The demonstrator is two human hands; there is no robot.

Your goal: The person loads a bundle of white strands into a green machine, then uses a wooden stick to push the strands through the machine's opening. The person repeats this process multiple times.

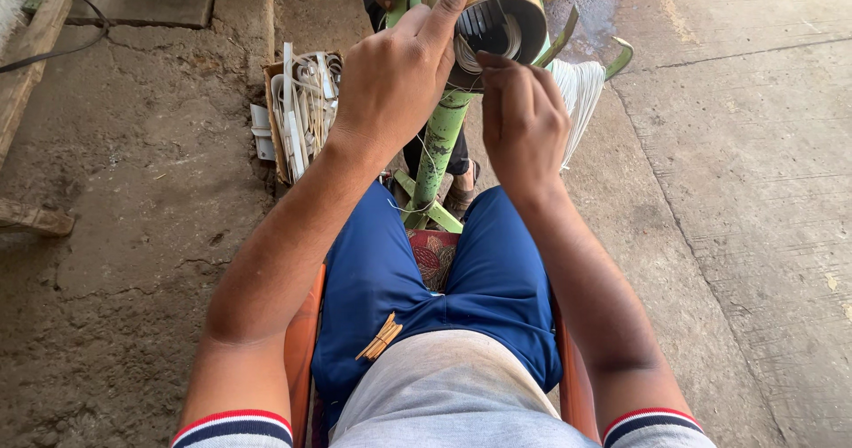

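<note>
A cylindrical metal drum, open at its near end and mounted on a green post, is seen from above between the knees of a seated person in blue shorts. The left hand is laid against the drum's left side, its index finger stretched up over the rim and the remaining fingers curled loosely; nothing is gripped by it. The right hand is raised just below the drum's mouth, its thumb and fingertips pinched together at the lower edge of the opening, where coiled white cord is wound inside. Whether a strand is actually caught in the pinch cannot be told. A hank of white cord is draped beside the right hand, hung from curved green arms on the stand. A thin strand is trailed down along the post. A wooden box of white strips is set on the concrete floor to the left, well apart from both hands. A small bundle of tan sticks is rested on the lap.
</note>
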